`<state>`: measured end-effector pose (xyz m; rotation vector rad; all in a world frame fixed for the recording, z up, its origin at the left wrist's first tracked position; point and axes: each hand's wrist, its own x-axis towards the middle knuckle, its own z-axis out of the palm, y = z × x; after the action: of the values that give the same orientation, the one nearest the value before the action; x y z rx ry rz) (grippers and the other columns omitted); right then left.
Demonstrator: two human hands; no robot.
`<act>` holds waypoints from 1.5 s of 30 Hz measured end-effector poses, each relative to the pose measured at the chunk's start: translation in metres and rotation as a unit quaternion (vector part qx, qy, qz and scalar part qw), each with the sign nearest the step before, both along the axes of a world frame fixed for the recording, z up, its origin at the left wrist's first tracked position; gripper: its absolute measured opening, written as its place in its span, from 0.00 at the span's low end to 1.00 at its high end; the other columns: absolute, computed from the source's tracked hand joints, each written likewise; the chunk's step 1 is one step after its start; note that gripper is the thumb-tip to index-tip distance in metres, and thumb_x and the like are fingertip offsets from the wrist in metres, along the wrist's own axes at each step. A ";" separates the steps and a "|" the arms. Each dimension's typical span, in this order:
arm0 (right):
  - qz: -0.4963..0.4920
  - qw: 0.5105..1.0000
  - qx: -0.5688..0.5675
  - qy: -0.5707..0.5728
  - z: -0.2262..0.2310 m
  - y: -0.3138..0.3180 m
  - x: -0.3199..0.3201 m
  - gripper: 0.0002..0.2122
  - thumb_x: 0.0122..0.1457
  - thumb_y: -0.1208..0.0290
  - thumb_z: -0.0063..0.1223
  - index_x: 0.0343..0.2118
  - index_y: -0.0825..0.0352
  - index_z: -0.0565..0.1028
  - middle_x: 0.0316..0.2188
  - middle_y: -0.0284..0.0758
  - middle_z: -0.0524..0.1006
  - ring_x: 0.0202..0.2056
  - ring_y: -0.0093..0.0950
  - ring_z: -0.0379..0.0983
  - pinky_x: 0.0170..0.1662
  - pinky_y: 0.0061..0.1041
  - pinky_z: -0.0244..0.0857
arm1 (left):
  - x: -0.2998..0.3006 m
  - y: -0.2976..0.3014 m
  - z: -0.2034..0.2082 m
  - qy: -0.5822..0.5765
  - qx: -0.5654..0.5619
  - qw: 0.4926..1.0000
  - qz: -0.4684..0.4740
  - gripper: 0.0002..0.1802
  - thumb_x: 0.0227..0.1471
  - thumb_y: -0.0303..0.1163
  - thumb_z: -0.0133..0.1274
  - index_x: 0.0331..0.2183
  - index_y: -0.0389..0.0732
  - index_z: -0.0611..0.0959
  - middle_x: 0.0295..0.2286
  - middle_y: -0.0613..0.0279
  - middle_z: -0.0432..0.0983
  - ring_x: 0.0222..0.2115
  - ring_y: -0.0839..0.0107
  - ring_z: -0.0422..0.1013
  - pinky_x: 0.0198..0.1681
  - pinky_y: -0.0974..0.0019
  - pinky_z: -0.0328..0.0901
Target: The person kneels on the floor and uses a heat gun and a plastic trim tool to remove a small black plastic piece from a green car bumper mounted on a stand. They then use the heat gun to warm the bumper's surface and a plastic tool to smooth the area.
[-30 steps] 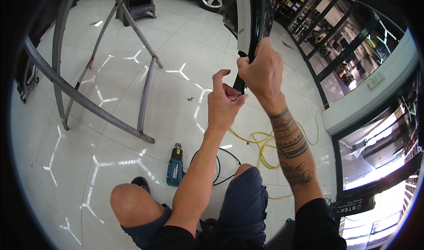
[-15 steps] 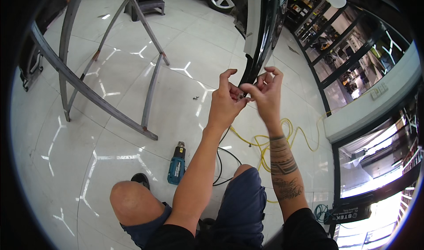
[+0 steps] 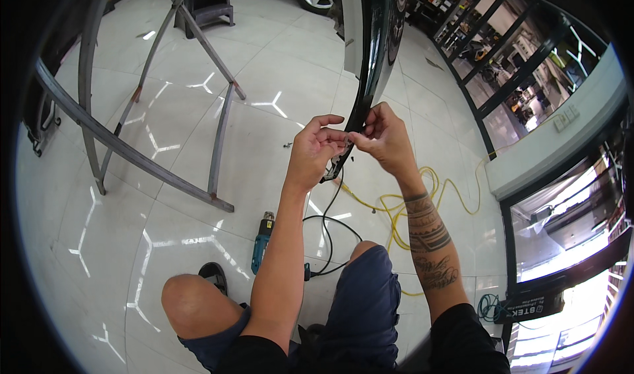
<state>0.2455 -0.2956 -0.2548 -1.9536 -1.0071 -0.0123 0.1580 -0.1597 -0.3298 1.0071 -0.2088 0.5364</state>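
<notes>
A long, glossy black curved car panel [image 3: 374, 57] hangs down from the top of the view, its narrow lower end between my hands. My left hand [image 3: 312, 153] is at the left side of that end, thumb and fingers closed on its edge, the index finger bent above. From the right, my right hand [image 3: 386, 139] pinches the same edge with thumb and fingertips, close to the left fingertips. Crumpled, pale shiny material [image 3: 331, 169] shows at the tip, below the left fingers; I cannot make out what it is.
A grey metal stand [image 3: 132, 139] is at the left. On the tiled floor lie a teal heat gun [image 3: 260, 245], partly behind my left forearm, a black cable [image 3: 328, 232] and a coiled yellow cord [image 3: 396, 222]. A step stool [image 3: 210, 7] stands farther off.
My hands have shifted slightly left in view, and the fingers now pinch the panel's edge closer together. More of its lower tip shows. The view has shifted slightly.
</notes>
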 end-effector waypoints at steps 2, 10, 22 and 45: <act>-0.027 0.999 0.009 -0.045 -0.004 0.007 -0.011 0.17 0.48 0.75 0.67 0.31 0.66 0.65 0.24 0.26 0.68 0.24 0.14 0.64 0.27 0.14 0.63 | 0.001 0.002 -0.001 -0.009 0.004 1.000 0.008 0.26 0.47 0.14 0.42 0.51 0.31 0.69 0.35 0.51 0.78 0.37 0.72 0.74 0.45 0.70 0.69; 0.105 0.980 0.069 0.155 -0.006 -0.006 0.014 0.12 0.51 0.81 0.63 0.32 0.70 0.68 0.25 0.27 0.71 0.26 0.15 0.69 0.30 0.15 0.67 | -0.002 0.007 -0.002 -0.010 0.000 1.000 0.009 0.29 0.44 0.16 0.43 0.52 0.32 0.69 0.32 0.53 0.78 0.34 0.72 0.75 0.42 0.70 0.69; 0.074 0.994 -0.014 -0.083 -0.006 0.000 -0.001 0.14 0.49 0.76 0.67 0.29 0.71 0.68 0.23 0.31 0.74 0.26 0.18 0.73 0.30 0.19 0.70 | -0.002 0.012 -0.001 -0.017 0.037 0.998 0.041 0.24 0.46 0.16 0.44 0.49 0.29 0.72 0.29 0.57 0.77 0.30 0.76 0.71 0.36 0.73 0.66; -0.006 0.996 -0.006 -0.090 -0.163 0.002 -0.005 0.11 0.55 0.69 0.61 0.25 0.72 0.73 0.19 0.40 0.70 0.20 0.37 0.67 0.25 0.33 0.61 | 0.007 0.019 -0.001 0.035 0.161 0.981 0.104 0.09 0.56 0.32 0.57 0.30 0.35 0.80 0.24 0.69 0.74 0.25 0.82 0.70 0.32 0.74 0.68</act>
<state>0.2406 -0.2940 -0.4180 -1.9971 -1.1138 -0.1930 0.1653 -0.1402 -0.3312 1.3719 -0.1289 0.6700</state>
